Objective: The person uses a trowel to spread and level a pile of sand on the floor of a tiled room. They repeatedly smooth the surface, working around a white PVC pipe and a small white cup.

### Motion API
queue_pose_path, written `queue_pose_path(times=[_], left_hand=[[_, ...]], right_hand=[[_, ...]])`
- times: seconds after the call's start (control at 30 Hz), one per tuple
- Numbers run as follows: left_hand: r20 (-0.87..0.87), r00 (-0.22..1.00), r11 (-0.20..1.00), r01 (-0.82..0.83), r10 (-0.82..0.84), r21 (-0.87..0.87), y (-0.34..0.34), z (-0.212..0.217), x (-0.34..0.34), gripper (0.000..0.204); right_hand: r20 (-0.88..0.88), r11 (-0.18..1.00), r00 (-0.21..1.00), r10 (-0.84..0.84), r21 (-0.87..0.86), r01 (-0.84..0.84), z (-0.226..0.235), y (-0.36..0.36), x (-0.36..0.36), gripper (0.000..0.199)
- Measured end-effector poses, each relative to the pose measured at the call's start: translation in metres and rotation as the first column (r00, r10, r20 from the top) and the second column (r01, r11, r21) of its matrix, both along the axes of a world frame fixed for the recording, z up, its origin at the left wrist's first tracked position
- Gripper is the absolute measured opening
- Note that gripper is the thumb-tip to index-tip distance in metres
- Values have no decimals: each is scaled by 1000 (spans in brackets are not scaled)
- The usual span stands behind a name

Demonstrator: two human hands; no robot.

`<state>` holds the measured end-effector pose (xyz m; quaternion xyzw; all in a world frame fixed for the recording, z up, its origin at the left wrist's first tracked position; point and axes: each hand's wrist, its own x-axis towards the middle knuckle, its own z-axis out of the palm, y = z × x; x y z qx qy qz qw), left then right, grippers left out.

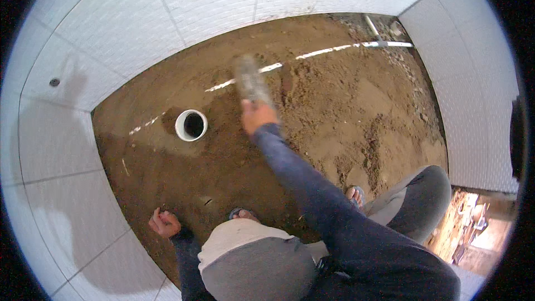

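My right hand [259,116] reaches forward over the brown soil floor [234,156], its fingers closed round a flat, oblong trowel [252,79]. The trowel is smeared by motion and lies across a partly buried white pipe [220,86]. To the left of it, the round open end of a white upright pipe [191,125] stands in the soil, dark inside. My left hand [165,223] is at the lower left near the tiled wall, with its fingers curled in and nothing visible in them.
White tiled walls [217,5] enclose the soil. At the far right a thin pipe [372,27] joins the buried line at a grey fitting [382,43]. Rougher, lumpy soil [370,145] lies on the right. My sandalled feet [245,214] are on the floor. A doorway [473,228] shows at the lower right.
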<state>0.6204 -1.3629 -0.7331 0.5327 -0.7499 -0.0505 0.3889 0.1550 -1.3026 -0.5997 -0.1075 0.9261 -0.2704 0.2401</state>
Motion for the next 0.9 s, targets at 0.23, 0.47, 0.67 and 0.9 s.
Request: queue_pose_path(times=[0.23,0.47,0.67,0.9], left_hand=[[95,993,997,59,-63,42,5,18,-14,29],[67,990,992,123,-121,-27,0,-7,-11,29],[-99,995,978,45,-25,206,-23,-66,51,29],[107,991,994,85,-77,-64,2,16,-22,27]], right_hand=[[-114,996,990,-83,-29,80,-26,13,-85,52],[-160,980,968,-193,10,197,-42,124,-146,55],[-278,988,949,-146,10,155,-58,107,-184,59],[537,675,806,-248,-501,541,-103,124,-274,51]])
